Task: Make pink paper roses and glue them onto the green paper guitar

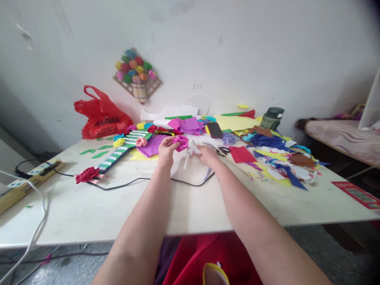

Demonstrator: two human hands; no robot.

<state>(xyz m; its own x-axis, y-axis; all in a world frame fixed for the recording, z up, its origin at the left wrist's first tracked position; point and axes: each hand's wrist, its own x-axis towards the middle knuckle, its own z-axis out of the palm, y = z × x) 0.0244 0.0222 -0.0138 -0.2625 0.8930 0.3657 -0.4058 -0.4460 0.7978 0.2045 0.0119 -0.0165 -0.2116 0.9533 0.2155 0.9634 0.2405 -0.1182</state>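
Holding a pink paper rose just above the white tabletop, the left hand has its fingers curled around the bloom, pinching it at the near side. The right hand lies low on the tabletop just beside the rose, palm down, its fingers loosely spread toward a small white stick-like piece; whether they touch it I cannot tell.

A black cable runs across the tabletop just in front of both wrists, leading left toward a power strip near the edge. Left of the left hand lies a green-and-white striped strip dotted with small paper flowers, with a red paper rose at its near end. A purple sheet sits directly behind the left hand, and scissors lie just right of the right hand, beside a red paper square. Farther right spreads a heap of coloured paper scraps. A red plastic bag rests against the wall, a dark green jar stands at the back, and a board of paper flowers hangs on the wall.
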